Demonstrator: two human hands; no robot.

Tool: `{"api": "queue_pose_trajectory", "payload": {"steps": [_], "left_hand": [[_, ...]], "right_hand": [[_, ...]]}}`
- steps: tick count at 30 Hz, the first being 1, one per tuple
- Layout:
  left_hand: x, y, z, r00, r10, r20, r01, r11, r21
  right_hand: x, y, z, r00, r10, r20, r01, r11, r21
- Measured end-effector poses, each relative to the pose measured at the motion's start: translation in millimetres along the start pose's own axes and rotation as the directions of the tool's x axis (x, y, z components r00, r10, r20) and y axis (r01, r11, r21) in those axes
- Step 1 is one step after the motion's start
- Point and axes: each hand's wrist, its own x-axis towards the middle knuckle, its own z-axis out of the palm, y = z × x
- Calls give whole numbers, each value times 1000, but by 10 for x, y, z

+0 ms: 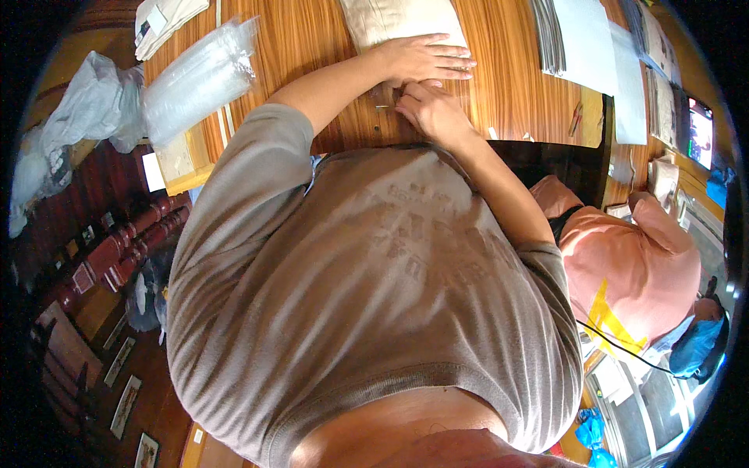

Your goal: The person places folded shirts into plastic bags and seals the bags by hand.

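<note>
A folded cream cloth (394, 19), perhaps a garment, lies on the striped wooden table (296, 43) at the far middle. My left hand (425, 61) rests flat across its near end, palm down, with the fingers stretched to the right. Just nearer to me, my right hand (431, 113) is closed, its fingers curled in at the cloth's near edge below my left palm. Whatever is between those fingertips is hidden.
Clear plastic sleeves (199, 82) lie at the table's left, below a folded beige garment (168, 25). Grey folded sheets (550, 35) and white sheets (585, 51) are stacked at the right. A person in a pink shirt (624, 261) leans close by on the right.
</note>
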Motion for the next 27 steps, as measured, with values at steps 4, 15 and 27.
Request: {"api": "queue_pose_trajectory", "payload": {"steps": [4,15,27], "left_hand": [[-13,63,-227,999,-34,36,36,996,-79],[3,39,-148,1000,-6,-9,5,997,-74],[-260,245,-323,976,-197,-93,176,966,-190]], "right_hand": [[-256,-38,-120,958,-285,36,286,938,-196],[89,-88,86,992,-81,97,76,995,58],[-436,428,-436,984,-171,-56,174,982,73]]}}
